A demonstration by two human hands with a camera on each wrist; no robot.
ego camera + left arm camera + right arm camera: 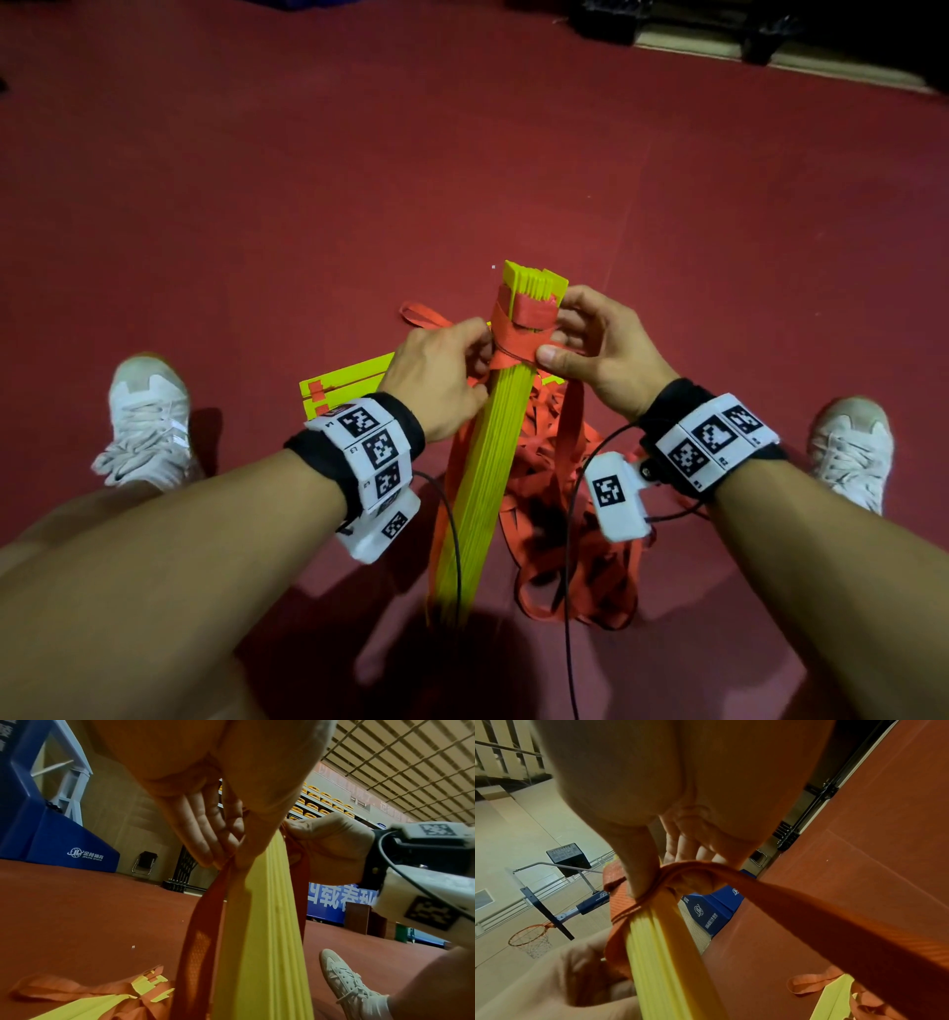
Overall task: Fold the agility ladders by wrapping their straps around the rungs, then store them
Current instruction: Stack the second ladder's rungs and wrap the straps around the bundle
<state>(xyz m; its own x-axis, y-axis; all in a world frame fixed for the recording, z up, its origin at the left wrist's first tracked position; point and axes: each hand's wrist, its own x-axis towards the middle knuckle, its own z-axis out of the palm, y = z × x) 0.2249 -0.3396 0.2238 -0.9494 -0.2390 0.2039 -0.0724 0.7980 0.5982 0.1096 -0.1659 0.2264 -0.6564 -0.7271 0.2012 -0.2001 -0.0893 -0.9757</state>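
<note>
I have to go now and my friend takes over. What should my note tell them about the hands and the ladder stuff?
Left hand: grips the orange strap on the left side of the yellow rung bundle.
Right hand: thumb presses the wrap, fingers curl behind the bundle.
Done: rungs stacked, strap wound round the bundle's top end.
Left: secure the wrap, gather the loose straps hanging below, fold the second ladder lying on the floor, then store both.

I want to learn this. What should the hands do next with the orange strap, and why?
Probably pull the strap snug. It already circles the top of the yellow rungs, pinched by left hand and right hand, while loose strap hangs below.
</note>
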